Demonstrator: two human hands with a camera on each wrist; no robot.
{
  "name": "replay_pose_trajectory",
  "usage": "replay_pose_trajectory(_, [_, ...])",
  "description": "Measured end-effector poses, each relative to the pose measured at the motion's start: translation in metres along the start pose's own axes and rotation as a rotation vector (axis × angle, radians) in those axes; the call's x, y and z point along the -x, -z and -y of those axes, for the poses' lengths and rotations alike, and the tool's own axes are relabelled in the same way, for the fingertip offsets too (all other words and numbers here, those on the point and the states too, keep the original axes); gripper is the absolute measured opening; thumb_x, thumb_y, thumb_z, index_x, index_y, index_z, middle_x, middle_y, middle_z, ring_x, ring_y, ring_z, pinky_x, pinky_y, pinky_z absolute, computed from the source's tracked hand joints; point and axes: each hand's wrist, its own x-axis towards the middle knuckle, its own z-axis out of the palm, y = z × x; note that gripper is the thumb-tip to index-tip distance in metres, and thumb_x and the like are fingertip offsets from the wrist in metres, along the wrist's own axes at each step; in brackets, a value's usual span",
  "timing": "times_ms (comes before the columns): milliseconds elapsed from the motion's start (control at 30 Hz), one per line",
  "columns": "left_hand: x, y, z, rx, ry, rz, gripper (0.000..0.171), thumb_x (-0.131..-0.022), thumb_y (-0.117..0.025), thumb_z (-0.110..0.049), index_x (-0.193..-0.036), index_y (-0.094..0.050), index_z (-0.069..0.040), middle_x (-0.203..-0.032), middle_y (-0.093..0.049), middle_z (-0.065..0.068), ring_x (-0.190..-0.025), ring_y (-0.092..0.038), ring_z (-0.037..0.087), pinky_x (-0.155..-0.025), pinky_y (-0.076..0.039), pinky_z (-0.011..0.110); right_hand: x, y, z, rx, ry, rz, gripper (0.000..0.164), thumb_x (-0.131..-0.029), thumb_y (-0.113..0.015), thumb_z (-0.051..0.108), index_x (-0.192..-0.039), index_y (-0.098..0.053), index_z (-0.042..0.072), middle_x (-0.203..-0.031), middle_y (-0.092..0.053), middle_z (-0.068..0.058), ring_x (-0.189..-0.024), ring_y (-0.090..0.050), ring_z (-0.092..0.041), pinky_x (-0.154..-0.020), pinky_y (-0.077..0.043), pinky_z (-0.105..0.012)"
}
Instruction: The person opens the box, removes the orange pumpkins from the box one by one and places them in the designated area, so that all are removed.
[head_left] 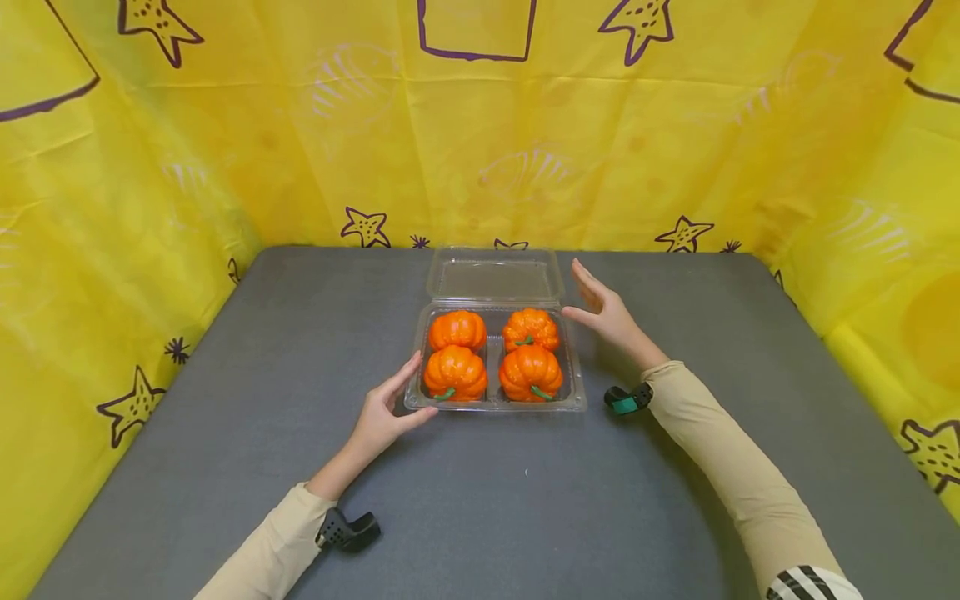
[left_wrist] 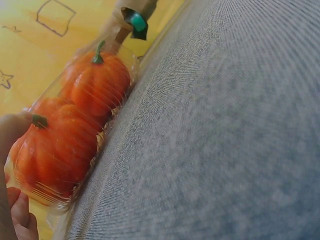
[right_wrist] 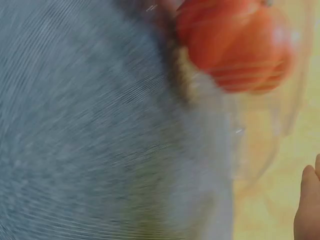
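A clear plastic clamshell container [head_left: 495, 402] stands on the table, its lid [head_left: 491, 279] folded back behind it. Several small orange pumpkins [head_left: 455, 373] with green stems sit inside in two columns, left and right of a middle ridge. My left hand [head_left: 381, 417] is at the container's front left corner, fingers along the left side and thumb by the front edge. In the left wrist view, its thumb [left_wrist: 17, 127] overlaps the nearest pumpkin [left_wrist: 57, 145]. My right hand [head_left: 603, 315] is beside the right rear side near the lid hinge, fingers extended, holding nothing.
The grey tabletop [head_left: 480, 517] extends around the container. Yellow cloth [head_left: 480, 150] with starfish drawings hangs behind the table and along both sides. Dark straps [head_left: 628, 400] hang at both wrists. The right wrist view is blurred.
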Motion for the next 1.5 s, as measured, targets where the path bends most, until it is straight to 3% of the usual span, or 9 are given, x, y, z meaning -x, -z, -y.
replay_pose_trajectory(367, [-0.001,0.0,-0.002,-0.006,0.032,-0.002,0.07,-0.064,-0.068,0.022,-0.125,-0.034,0.02,-0.132,-0.03,0.032,-0.121,-0.03,0.04,-0.099,-0.027,0.022,0.009,0.002,0.037,0.002,0.227,0.051,0.076,-0.073,-0.064,-0.016,-0.137,-0.022,-0.008,-0.145,-0.014,-0.017,-0.13,-0.02,-0.025,-0.103,-0.021,-0.037])
replay_pose_trajectory(667, [-0.001,0.0,-0.004,-0.008,0.024,-0.011,0.069,-0.063,-0.068,0.022,-0.125,-0.035,0.02,-0.132,-0.031,0.032,-0.122,-0.029,0.039,-0.099,-0.026,0.022,0.02,0.001,0.024,0.008,0.372,0.117,0.082,-0.066,-0.068,-0.019,-0.136,-0.025,-0.008,-0.143,-0.017,-0.022,-0.13,-0.022,-0.027,-0.101,-0.024,-0.03])
replay_pose_trajectory(833, [0.0,0.001,-0.005,-0.004,0.01,-0.013,0.069,-0.063,-0.067,0.023,-0.124,-0.035,0.02,-0.131,-0.031,0.033,-0.121,-0.029,0.04,-0.099,-0.026,0.023,0.027,-0.005,0.024,0.043,0.392,0.119,0.082,-0.064,-0.069,-0.02,-0.135,-0.029,-0.009,-0.142,-0.021,-0.02,-0.129,-0.023,-0.028,-0.101,-0.026,-0.03])
replay_pose_trajectory(1100, [0.001,0.001,-0.006,-0.016,0.02,-0.011,0.069,-0.064,-0.068,0.022,-0.125,-0.035,0.02,-0.132,-0.031,0.032,-0.122,-0.029,0.039,-0.1,-0.025,0.023,0.043,-0.021,0.043,0.148,0.37,0.142,0.074,-0.063,-0.073,-0.015,-0.127,-0.036,-0.016,-0.134,-0.033,-0.028,-0.125,-0.031,-0.031,-0.101,-0.027,-0.031])
replay_pose_trajectory(1333, [0.001,0.001,-0.005,-0.018,0.008,-0.011,0.069,-0.063,-0.067,0.023,-0.124,-0.035,0.021,-0.131,-0.031,0.034,-0.121,-0.03,0.04,-0.099,-0.026,0.024,0.048,-0.027,0.039,-0.002,0.307,0.207,0.066,-0.067,-0.067,-0.019,-0.124,-0.033,-0.021,-0.13,-0.03,-0.036,-0.108,-0.039,-0.052,-0.086,-0.034,-0.053])
replay_pose_trajectory(1500, [0.001,0.0,-0.004,-0.021,0.019,-0.001,0.069,-0.064,-0.068,0.022,-0.125,-0.034,0.021,-0.131,-0.031,0.033,-0.121,-0.031,0.04,-0.099,-0.027,0.025,0.051,-0.029,0.035,-0.014,0.294,0.193,0.063,-0.068,-0.067,-0.019,-0.122,-0.036,-0.022,-0.129,-0.033,-0.034,-0.111,-0.038,-0.05,-0.089,-0.034,-0.05])
